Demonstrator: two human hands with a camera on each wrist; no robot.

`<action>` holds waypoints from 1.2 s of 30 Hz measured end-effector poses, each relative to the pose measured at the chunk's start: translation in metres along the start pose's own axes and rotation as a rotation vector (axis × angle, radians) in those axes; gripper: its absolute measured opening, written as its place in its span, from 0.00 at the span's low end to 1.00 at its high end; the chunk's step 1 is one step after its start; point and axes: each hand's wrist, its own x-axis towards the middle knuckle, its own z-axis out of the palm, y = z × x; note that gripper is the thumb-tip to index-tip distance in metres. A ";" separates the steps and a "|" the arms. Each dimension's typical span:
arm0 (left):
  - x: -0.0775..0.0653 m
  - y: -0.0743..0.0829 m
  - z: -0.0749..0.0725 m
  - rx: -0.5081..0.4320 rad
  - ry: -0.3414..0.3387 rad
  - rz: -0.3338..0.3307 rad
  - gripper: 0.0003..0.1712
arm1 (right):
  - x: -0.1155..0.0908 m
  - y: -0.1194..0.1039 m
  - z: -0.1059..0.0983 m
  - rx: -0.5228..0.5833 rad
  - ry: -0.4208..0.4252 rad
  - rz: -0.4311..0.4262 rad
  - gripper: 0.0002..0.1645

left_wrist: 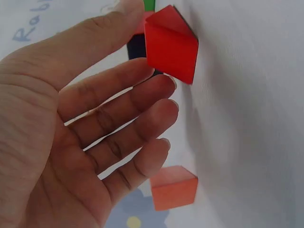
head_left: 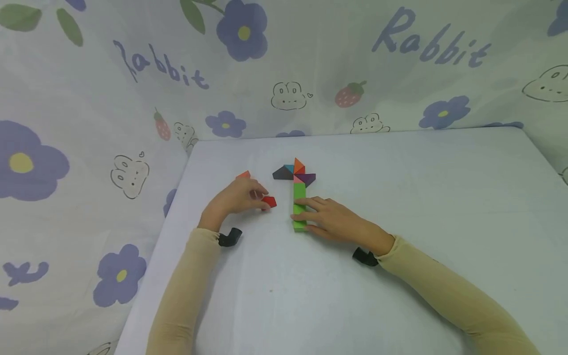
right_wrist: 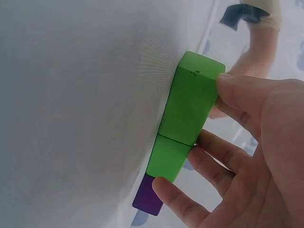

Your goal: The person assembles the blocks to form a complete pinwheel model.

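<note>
A column of green blocks (head_left: 300, 224) lies on the white table. My right hand (head_left: 330, 219) holds the near green block (right_wrist: 192, 102) with thumb and index finger, its other fingers resting along the column. To the left, my left hand (head_left: 239, 197) pinches a red block (left_wrist: 171, 52) between thumb and index fingertip; its other fingers are loosely bent. Beyond the green blocks sit a pink triangle (head_left: 298, 179), a purple block (head_left: 307, 178), an orange-red triangular piece (head_left: 299, 166), a small blue piece (head_left: 289, 168) and a dark grey block (head_left: 282, 173).
An orange block (left_wrist: 175, 187) lies beside the left hand, partly hidden by it in the head view. A patterned cloth (head_left: 319, 64) hangs behind and to the left of the table (head_left: 421, 197). Black wrist-worn cameras (head_left: 230, 237) project beneath both sleeves.
</note>
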 end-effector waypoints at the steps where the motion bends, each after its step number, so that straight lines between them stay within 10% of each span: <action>1: 0.000 0.001 0.001 0.002 -0.002 0.001 0.23 | 0.000 0.000 0.000 -0.001 0.000 -0.001 0.24; 21: 0.004 0.000 0.005 0.181 0.146 0.010 0.19 | 0.000 0.003 0.004 -0.004 0.002 -0.001 0.24; 36: 0.002 0.006 0.005 0.076 0.076 0.021 0.17 | 0.001 0.001 0.001 0.012 -0.010 0.008 0.23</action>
